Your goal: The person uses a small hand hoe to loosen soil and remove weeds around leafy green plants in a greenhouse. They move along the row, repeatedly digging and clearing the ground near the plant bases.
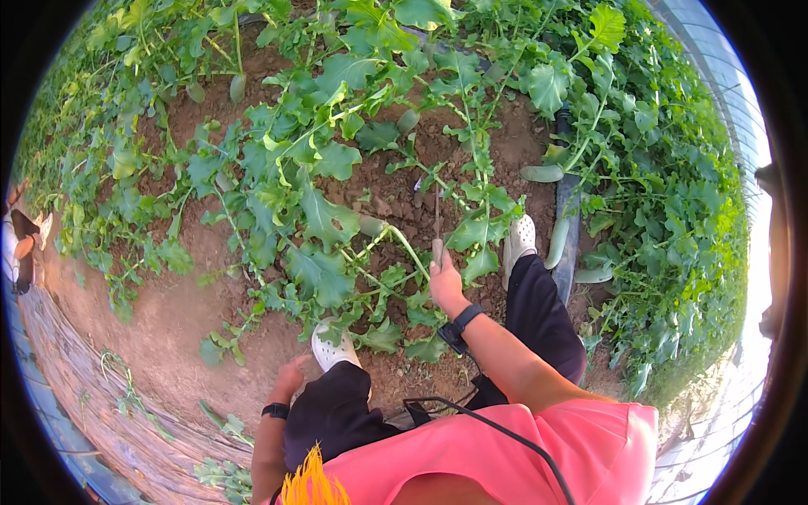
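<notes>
My right hand [445,284] grips the handle of a long, narrow-bladed knife [437,251], its blade pointing away from me over crumbly soil among leafy radish plants. Just left of the blade, a pale green radish root [372,225] shows partly under its stalks. Large lobed radish leaves [328,214] spread to the left of the knife. My left hand [291,374] hangs low beside my left knee, next to a white perforated clog [333,346]; it appears to hold nothing, but its fingers are too blurred to tell how they are set.
Right of my other white clog [521,237] runs a dark hose [567,221], with a green radish [557,243] against it. Dense foliage [669,221] borders a plastic-film greenhouse wall [707,69]. Another person [24,246] is at the far left. A black cable [499,429] crosses my front.
</notes>
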`<state>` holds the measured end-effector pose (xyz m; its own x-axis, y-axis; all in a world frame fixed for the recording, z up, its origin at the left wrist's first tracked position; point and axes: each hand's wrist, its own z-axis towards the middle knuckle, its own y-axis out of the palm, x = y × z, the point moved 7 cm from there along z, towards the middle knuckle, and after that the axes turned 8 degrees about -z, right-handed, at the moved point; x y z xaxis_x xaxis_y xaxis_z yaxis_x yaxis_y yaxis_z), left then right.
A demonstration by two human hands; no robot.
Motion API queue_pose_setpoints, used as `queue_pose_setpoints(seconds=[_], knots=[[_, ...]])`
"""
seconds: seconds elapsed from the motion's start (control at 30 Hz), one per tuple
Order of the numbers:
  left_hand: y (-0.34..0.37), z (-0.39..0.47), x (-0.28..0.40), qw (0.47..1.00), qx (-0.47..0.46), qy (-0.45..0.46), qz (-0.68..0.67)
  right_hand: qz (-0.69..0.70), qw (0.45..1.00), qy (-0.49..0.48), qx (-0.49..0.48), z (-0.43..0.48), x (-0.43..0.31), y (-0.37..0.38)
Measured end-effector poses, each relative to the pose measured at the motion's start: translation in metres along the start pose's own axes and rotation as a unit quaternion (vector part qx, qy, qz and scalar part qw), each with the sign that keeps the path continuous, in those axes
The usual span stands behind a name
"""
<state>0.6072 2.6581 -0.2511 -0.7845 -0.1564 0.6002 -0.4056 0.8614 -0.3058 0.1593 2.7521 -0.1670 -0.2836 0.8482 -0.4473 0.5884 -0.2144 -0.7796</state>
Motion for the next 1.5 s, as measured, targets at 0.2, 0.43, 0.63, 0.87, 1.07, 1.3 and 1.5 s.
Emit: queue_pose_setpoints(seconds=[0.2, 0.43, 0.63, 0.87, 1.07, 1.3, 1.5], knots=[[0.002, 0.005, -0.026, 0.999, -0.006, -0.029, -0.045, 0.061, 0.996, -0.009, -0.064, 0.015, -0.006, 0.018], [0.007, 0.005, -0.010, 0.998, -0.027, 0.005, -0.051, 0.032, 0.999, -0.008, -0.041, 0.085, -0.035, 0.024], [0.010, 0.002, -0.003, 0.998, -0.015, 0.024, 0.056, -0.041, 0.991, -0.099, -0.078, 0.080, -0.069, 0.024], [0.005, 0.005, -0.020, 0.995, 0.001, -0.054, 0.087, 0.024, 0.986, -0.101, -0.131, 0.068, -0.076, 0.013], [0.017, -0.003, -0.024, 0.999, -0.006, -0.031, 0.005, -0.108, 0.979, -0.132, -0.108, -0.004, -0.029, -0.008], [0.023, -0.002, -0.018, 0.995, -0.029, -0.068, -0.069, -0.065, 0.987, -0.137, -0.043, 0.014, -0.047, -0.016], [0.025, 0.001, -0.027, 0.999, -0.008, -0.020, -0.030, -0.115, 0.986, -0.026, -0.120, -0.021, 0.012, -0.003]])
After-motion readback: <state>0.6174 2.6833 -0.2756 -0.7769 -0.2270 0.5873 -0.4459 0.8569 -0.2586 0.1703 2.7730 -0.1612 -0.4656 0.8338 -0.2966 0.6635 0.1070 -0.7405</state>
